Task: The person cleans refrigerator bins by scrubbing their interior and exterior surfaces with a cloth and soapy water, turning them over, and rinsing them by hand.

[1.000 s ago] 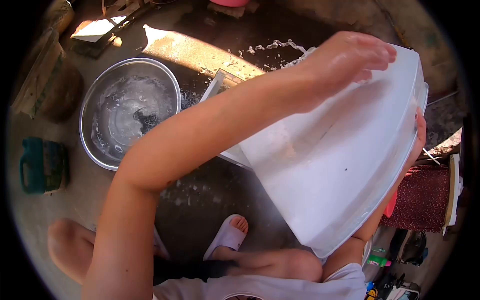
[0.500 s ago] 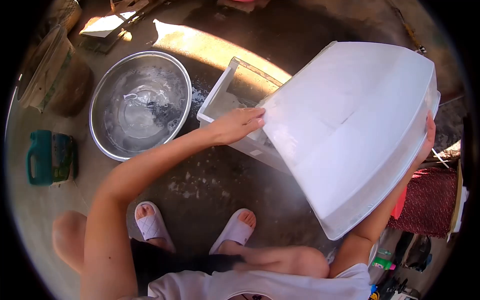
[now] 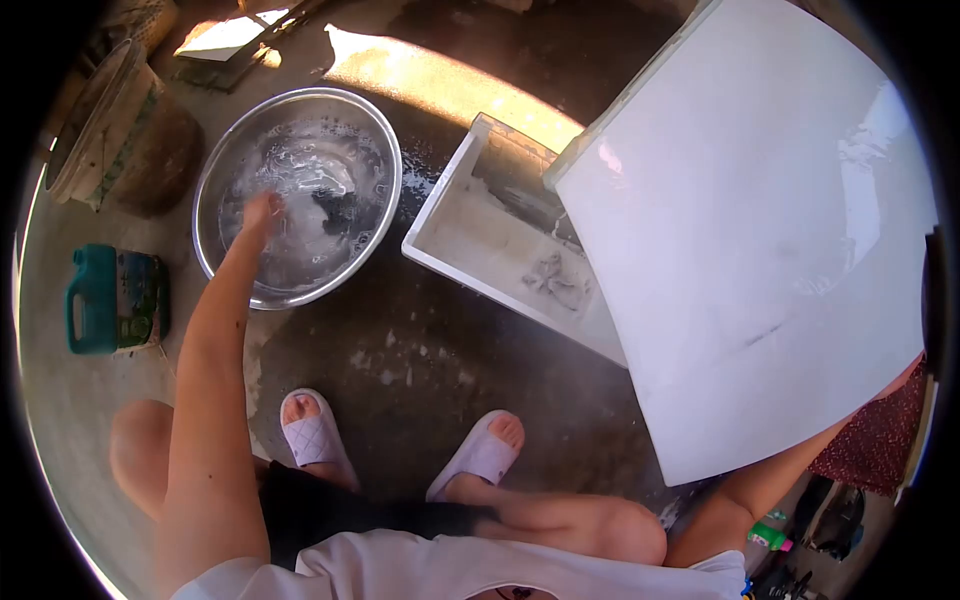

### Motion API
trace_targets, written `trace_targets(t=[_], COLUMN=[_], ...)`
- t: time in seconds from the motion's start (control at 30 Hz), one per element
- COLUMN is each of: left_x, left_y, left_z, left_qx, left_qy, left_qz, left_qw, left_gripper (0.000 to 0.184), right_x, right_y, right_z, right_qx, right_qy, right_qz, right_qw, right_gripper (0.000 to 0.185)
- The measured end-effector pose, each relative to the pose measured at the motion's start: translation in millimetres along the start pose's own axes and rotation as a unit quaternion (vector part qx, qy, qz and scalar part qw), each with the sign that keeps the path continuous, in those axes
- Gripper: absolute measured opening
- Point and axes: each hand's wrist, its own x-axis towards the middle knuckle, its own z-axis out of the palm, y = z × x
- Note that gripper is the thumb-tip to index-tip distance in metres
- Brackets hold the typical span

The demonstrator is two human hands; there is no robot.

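Note:
My left hand (image 3: 263, 213) is over the left part of a round metal basin (image 3: 383, 230) of sudsy water, its fingers partly hidden at the water. On the right, a large white panel-like container (image 3: 740, 240) is held up and tilted; my right arm reaches beneath its lower right edge, and the right hand is hidden behind it. A white rectangular bin (image 3: 510, 290) stands on the wet floor between the two, with a greyish wet clump (image 3: 555, 282) inside. The raised container overlaps the bin's right end.
A teal jug (image 3: 93, 300) stands at the left, below a large brown bucket (image 3: 150, 150). My slippered feet (image 3: 480, 455) are on the floor at the bottom centre. At the lower right are a dark red patterned cloth (image 3: 870, 445) and a green bottle (image 3: 768, 536).
My left hand has moved left from the white container's surface to the basin. The white container has been raised and looks larger, uncovering more of the bin. My right hand has gone out of sight.

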Motion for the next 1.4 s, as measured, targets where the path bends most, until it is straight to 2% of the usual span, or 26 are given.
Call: trace_targets(t=[0.1,0.2,0.23,0.3,0.33,0.37,0.43,0.5,0.53,0.57,0.63,0.73,0.77,0.87,0.9,0.97,1.0,1.1,1.17,1.2,1.23,1.3,1.4], left_x=[6,-11,-40,-94,-131,-176,-267,-329,-353,-362,-377,-375,-369,-330,-316,-296,-279,-275,-278,-274,-277,-288,-257], left_y=[-44,-6,37,129,177,223,288,302,292,280,243,168,151,107,102,125,138,192,214,228,240,274,269], left_z=[12,62,92,141,166,187,216,254,269,273,288,283,274,239,229,223,230,232,239,239,236,224,239], left_qx=[-0.236,-0.465,-0.485,-0.469,-0.451,-0.423,-0.337,-0.299,-0.228,-0.113,-0.04,0.156,0.181,0.221,0.235,0.179,0.125,0.0,-0.02,-0.026,-0.046,-0.046,-0.101], left_qy=[0.046,-0.099,-0.109,-0.31,-0.371,-0.39,-0.432,-0.484,-0.409,-0.304,-0.258,-0.259,-0.261,-0.322,-0.307,-0.251,-0.278,-0.501,-0.435,-0.42,-0.385,-0.414,-0.432], left_qz=[-0.039,-0.106,-0.065,0.015,0.07,0.083,0.209,0.328,0.467,0.633,0.72,0.648,0.614,0.561,0.56,0.555,0.482,0.26,0.352,0.403,0.447,0.424,0.443], left_qw=[0.97,0.873,0.865,0.827,0.809,0.814,0.81,0.754,0.75,0.703,0.644,0.699,0.723,0.73,0.733,0.773,0.821,0.826,0.828,0.813,0.806,0.805,0.779], left_gripper=[0.018,0.019,0.022,0.026,0.027,0.026,0.027,0.032,0.033,0.042,0.056,0.072,0.073,0.072,0.07,0.064,0.07,0.076,0.077,0.078,0.066,0.069,0.071], right_x=[-5,-6,-7,-8,-8,-8,-6,-3,-6,-7,-7,-5,-4,-5,-5,-2,-1,6,13,18,25,41,58], right_y=[3,8,10,11,12,13,12,13,15,16,17,17,17,18,19,19,18,20,25,27,31,43,67], right_z=[-2,-1,-1,-1,1,0,0,-1,-3,-4,-7,-15,-16,-23,-24,-30,-33,-40,-46,-49,-53,-61,-73], right_qx=[-0.008,-0.013,-0.012,-0.01,-0.011,-0.012,-0.007,0.003,0.002,0.005,0.005,0.008,0.006,-0.002,-0.002,0.0,0.0,0.0,0.0,-0.002,-0.001,-0.001,-0.002], right_qy=[0.012,0.02,0.022,0.025,0.027,0.027,0.027,0.027,0.027,0.027,0.029,0.034,0.034,0.044,0.043,0.046,0.046,0.043,0.043,0.043,0.042,0.039,0.033], right_qz=[0.001,0.006,0.005,0.004,0.003,0.002,0.002,-0.001,-0.003,-0.005,-0.005,-0.011,-0.014,-0.013,-0.014,-0.019,-0.021,-0.025,-0.029,-0.031,-0.033,-0.037,-0.045], right_qw=[1.0,1.0,1.0,1.0,1.0,1.0,1.0,1.0,1.0,1.0,1.0,0.999,0.999,0.999,0.999,0.999,0.999,0.999,0.999,0.999,0.999,0.999,0.998], right_gripper=[0.042,0.042,0.042,0.042,0.042,0.042,0.042,0.042,0.042,0.042,0.042,0.042,0.042,0.042,0.042,0.042,0.042,0.042,0.043,0.043,0.043,0.043,0.043])
